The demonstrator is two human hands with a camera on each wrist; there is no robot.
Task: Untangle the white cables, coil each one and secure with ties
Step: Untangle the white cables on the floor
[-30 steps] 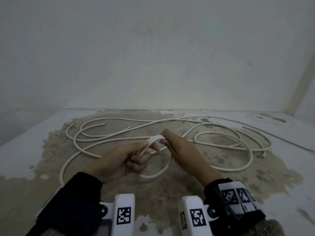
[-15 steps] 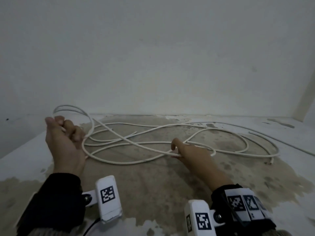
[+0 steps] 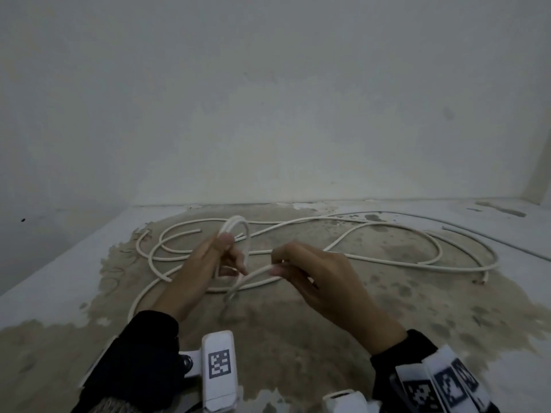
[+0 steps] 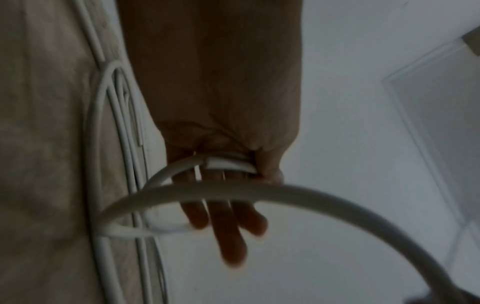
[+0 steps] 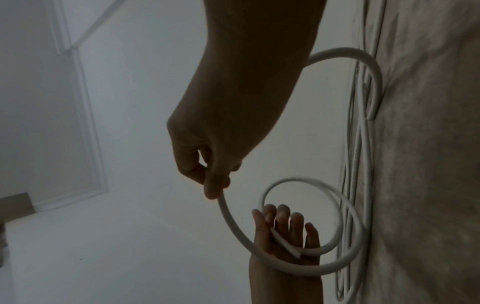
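two loops now gathered in left hand, back from left; right hand pinching white cable, feeding next turn.

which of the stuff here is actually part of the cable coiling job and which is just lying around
Part of the job:
- coil of white cable, held in the left hand
- cable stretch pinched by the right hand
- loose white cables spread on the floor

Just there:
- stained floor
- bare wall
- No ties can be seen.
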